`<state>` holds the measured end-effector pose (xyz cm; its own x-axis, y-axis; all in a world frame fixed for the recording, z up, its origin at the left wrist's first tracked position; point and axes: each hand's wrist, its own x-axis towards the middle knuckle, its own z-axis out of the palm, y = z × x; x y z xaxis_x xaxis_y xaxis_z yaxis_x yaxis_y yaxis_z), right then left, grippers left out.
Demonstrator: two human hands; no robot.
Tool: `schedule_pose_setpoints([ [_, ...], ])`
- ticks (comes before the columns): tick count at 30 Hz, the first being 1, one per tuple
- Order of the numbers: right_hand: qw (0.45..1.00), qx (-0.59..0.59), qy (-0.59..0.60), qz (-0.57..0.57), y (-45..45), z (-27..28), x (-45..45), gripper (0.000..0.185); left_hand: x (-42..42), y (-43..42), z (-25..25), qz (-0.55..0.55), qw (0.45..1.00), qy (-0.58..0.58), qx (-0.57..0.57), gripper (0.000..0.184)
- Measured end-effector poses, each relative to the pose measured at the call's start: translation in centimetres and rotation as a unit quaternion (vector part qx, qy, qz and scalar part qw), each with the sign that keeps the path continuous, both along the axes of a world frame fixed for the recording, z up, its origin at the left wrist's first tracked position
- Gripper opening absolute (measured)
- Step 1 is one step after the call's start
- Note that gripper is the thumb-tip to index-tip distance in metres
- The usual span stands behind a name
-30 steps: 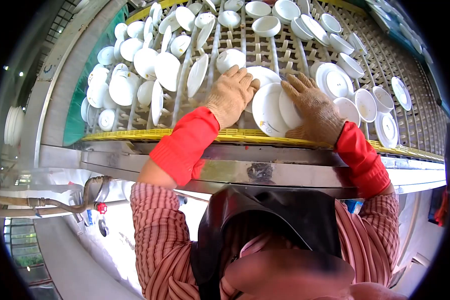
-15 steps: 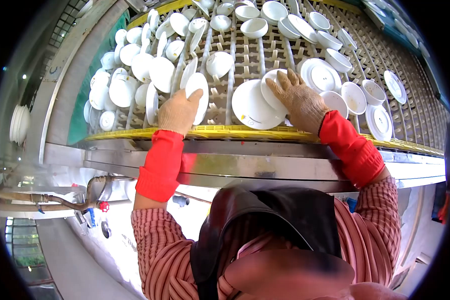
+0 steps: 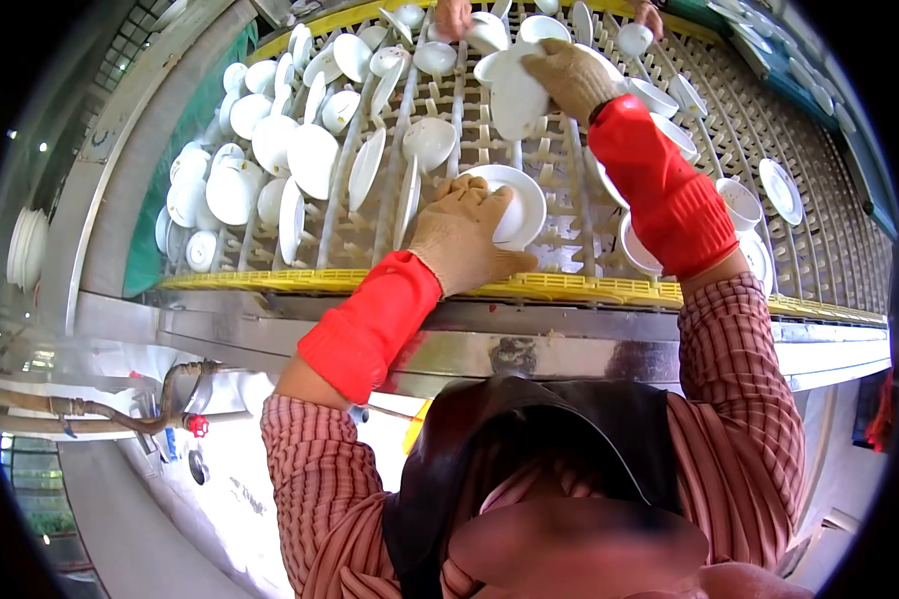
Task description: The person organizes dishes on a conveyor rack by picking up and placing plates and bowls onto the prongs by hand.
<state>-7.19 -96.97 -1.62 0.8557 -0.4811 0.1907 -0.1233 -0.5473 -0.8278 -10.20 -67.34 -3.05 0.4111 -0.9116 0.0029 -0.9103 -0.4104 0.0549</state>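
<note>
My left hand, in a tan glove, is closed on the left side of a white plate near the conveyor's front edge. Part of that plate is hidden under the fingers. Further back, my gloved right hand grips the edge of another white plate, tilted above the rack. White plates stand on edge just left of my left hand, one of them a narrow upright plate. White bowls, among them a bowl, lie around my right forearm.
The pegged conveyor has a yellow front edge and a steel ledge before it. Many plates crowd its left side. Another person's hands work at the far edge. A pipe with a red valve is below left.
My right hand has moved back and lifted a plate from the rack. My left hand has shifted right, from an upright plate to a plate at the front. Another person's hands have appeared.
</note>
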Motion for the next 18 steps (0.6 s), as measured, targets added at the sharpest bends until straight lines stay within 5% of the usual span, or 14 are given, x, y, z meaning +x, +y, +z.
schedule_pose_setpoints([
  [1, 0.996, 0.056, -0.059, 0.03, 2.9, 2.2, -2.9, 0.05, 0.4, -0.4, -0.7, 0.003, 0.999, -0.037, -0.002, 0.099],
  [2, 0.99, -0.051, -0.105, 0.075, 2.4, 1.5, -3.2, 0.052, 0.8, -0.7, -1.6, 0.007, 0.997, -0.072, -0.005, 0.1],
  [4, 0.959, -0.275, -0.064, -0.014, 0.3, -1.0, -2.5, 0.057, 1.1, -0.9, -2.6, -0.006, 0.991, -0.131, -0.002, 0.091],
  [6, 0.951, -0.306, 0.024, -0.022, -1.5, -1.9, -5.0, 0.062, 0.8, -1.5, -1.1, -0.003, 0.991, -0.12, 0.063, 0.079],
  [7, 0.944, -0.323, 0.067, -0.026, -2.7, -2.3, -6.3, 0.065, 1.6, -1.2, -3.4, 0.024, 0.977, -0.211, 0.037, 0.054],
  [9, 0.895, -0.421, 0.124, -0.075, -6.1, -4.1, -9.0, 0.073, 3.3, -1.1, -2.0, 0.039, 0.992, -0.119, -0.013, 0.043],
  [12, 0.95, -0.218, 0.201, -0.097, -10.2, -6.3, -12.9, 0.08, 3.8, -2.1, 3.7, 0.143, 0.983, -0.019, -0.114, 0.038],
  [13, 0.944, -0.232, 0.214, -0.095, -11.3, -7.5, -12.8, 0.08, 5.8, -2.5, 4.5, 0.15, 0.974, -0.021, -0.17, 0.04],
  [15, 0.935, -0.248, 0.237, -0.093, -12.5, -9.0, -12.4, 0.079, 10.6, -3.7, 5.6, 0.076, 0.972, -0.147, -0.165, 0.05],
  [16, 0.931, -0.25, 0.248, -0.094, -12.3, -9.1, -12.1, 0.077, 11.3, -5.6, 6.8, 0.254, 0.942, -0.01, -0.218, 0.05],
  [18, 0.944, -0.224, 0.219, -0.103, -12.3, -8.5, -11.6, 0.072, 12.3, -7.7, 7.6, 0.302, 0.913, 0.034, -0.272, 0.053],
])
